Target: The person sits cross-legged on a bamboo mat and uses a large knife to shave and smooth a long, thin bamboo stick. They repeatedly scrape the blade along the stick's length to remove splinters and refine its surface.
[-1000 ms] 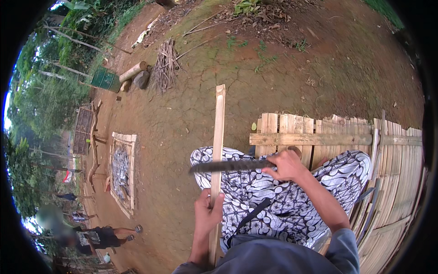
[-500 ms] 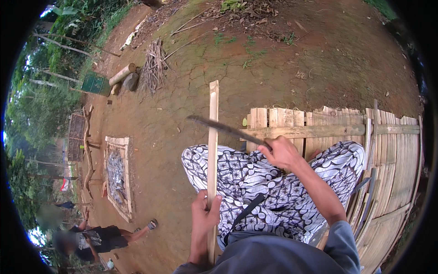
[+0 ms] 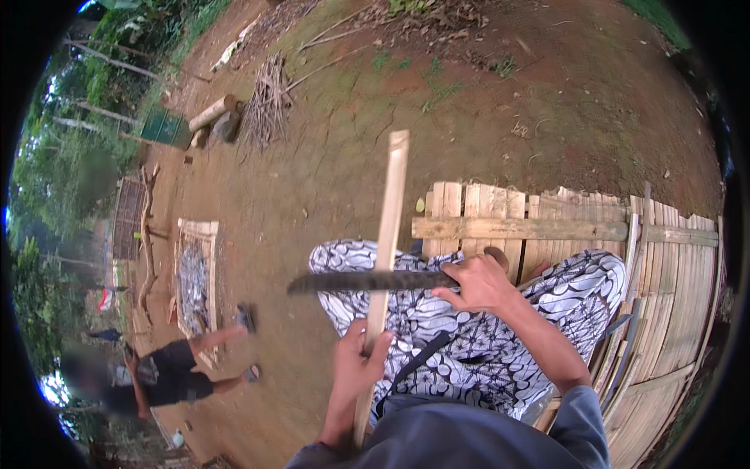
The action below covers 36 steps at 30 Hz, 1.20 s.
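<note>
A long pale bamboo strip (image 3: 393, 187) slants up from beside my body over my left thigh, its far end out above the dirt. My left hand (image 3: 360, 361) is closed around its lower part, thumb on the right side. In my right hand (image 3: 478, 283) is the handle of a machete (image 3: 367, 281). Its long dark blade lies level across the strip, a little above my left hand, with the tip out to the left. Patterned white and dark cloth (image 3: 461, 336) covers my crossed legs beneath both things.
To my right spreads a bamboo slat platform (image 3: 664, 313) with a crosswise pole (image 3: 539, 228). A person (image 3: 168, 375) walks at the left, near a framed ash pit (image 3: 193, 281). Farther off are a stick bundle (image 3: 268, 98), a log (image 3: 211, 113) and a green drum (image 3: 162, 127).
The machete has come down along the strip toward my left hand, its blade turning from slanted to level. The strip's far end has tilted right. The person at left has stepped rightward.
</note>
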Motion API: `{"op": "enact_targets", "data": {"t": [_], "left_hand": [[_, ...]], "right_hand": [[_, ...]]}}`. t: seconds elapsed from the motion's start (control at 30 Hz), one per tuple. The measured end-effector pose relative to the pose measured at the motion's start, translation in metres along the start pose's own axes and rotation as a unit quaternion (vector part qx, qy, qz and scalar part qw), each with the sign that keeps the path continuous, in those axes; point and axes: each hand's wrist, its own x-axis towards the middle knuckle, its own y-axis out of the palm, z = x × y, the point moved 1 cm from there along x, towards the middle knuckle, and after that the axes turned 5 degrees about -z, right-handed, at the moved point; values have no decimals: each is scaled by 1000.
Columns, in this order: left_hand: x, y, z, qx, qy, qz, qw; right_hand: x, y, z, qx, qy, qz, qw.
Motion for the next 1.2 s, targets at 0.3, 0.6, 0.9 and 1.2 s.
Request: {"op": "enact_targets", "data": {"t": [0.3, 0.6, 0.9, 1.2], "left_hand": [[5, -5, -8, 30, 35, -15, 999], [3, -4, -22, 31, 29, 28, 999], [-4, -10, -24, 39, 3, 26, 999], [-2, -3, -21, 80, 110, 28, 990]], "right_hand": [[2, 1, 3, 28, 64, -30, 997], [7, 0, -18, 45, 74, -45, 995], [12, -15, -26, 61, 170, -68, 981], [11, -14, -36, 22, 141, -58, 988]]}}
